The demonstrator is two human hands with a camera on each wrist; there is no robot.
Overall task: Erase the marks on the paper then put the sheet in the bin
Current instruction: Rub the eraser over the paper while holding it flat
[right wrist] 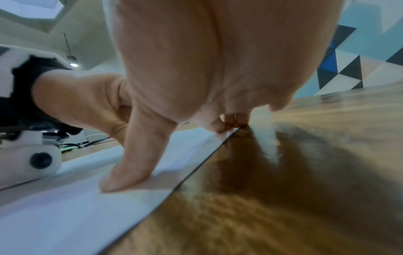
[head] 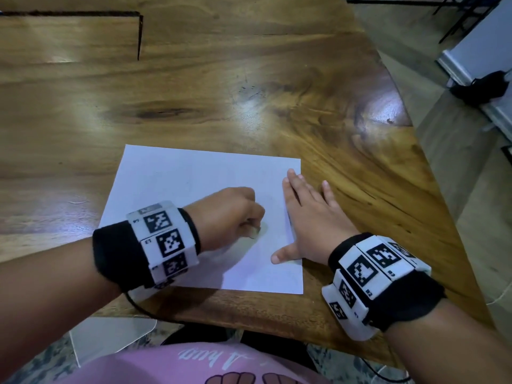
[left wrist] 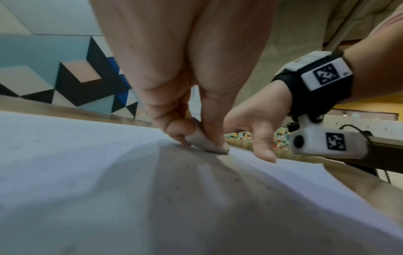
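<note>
Paper point(head: 194, 178) lies flat on the wooden bench point(head: 249, 79), its marks too faint to make out. The left hand point(head: 227, 214) is curled, knuckles up, hiding most of the eraser point(head: 255, 231) from the head view; the left wrist view shows the eraser point(left wrist: 207, 143) pinched between thumb and fingers, tilted, its corner on the sheet. The right hand point(head: 307, 217) lies flat, fingers spread, across the paper's right edge.

Wooden table point(head: 249, 79) with one white sheet point(head: 180, 176) laid flat on it.
The sheet is seen near the table's front edge. Partly on the sheet's right edge, partly on the bare wood beside it, a flat right hand point(head: 307, 217) is pressed; darker grain is seen beyond the sheet.
</note>
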